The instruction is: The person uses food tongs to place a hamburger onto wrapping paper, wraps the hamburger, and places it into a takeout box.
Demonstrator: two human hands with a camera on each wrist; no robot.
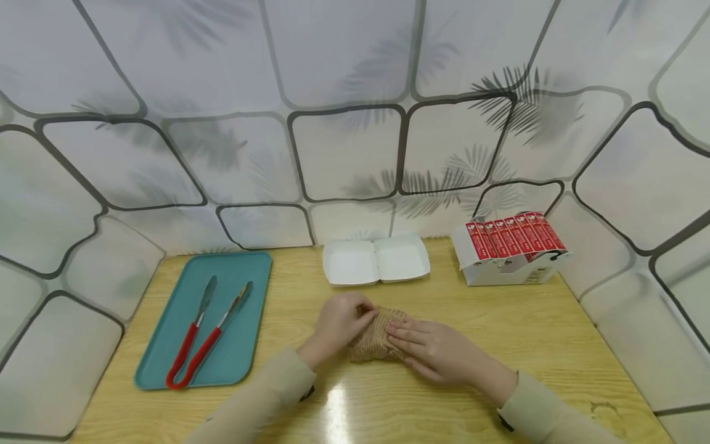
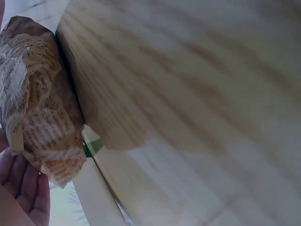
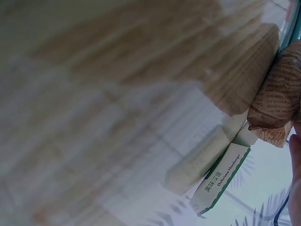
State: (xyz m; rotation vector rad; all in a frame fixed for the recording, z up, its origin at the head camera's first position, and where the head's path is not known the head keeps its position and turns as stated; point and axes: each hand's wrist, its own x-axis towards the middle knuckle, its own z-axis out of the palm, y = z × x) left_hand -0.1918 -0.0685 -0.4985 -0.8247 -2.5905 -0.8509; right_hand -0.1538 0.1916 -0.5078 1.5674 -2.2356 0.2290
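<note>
A rounded bundle in crinkled brown printed wrapping paper (image 1: 373,340) lies on the table between both hands; its contents are hidden. At its upper left side, my left hand (image 1: 342,317) pinches the paper between thumb and curled fingers. My right hand (image 1: 438,350) rests on the bundle's right part with its fingers nearly straight and side by side. In the left wrist view, the wrapping paper (image 2: 40,101) shows rumpled folds and a loose pointed edge. The right wrist view shows the bundle's other end, with the paper (image 3: 275,96) folded over.
Behind the bundle, a white hamburger box (image 1: 350,264) lies open; its green-trimmed side (image 3: 221,179) reads "Delicious Hamburger". Red-handled tongs (image 1: 191,354) lie on a teal tray (image 1: 249,345) at left. A white carton (image 1: 501,271) of red packets (image 1: 513,235) stands back right, near the patterned wall.
</note>
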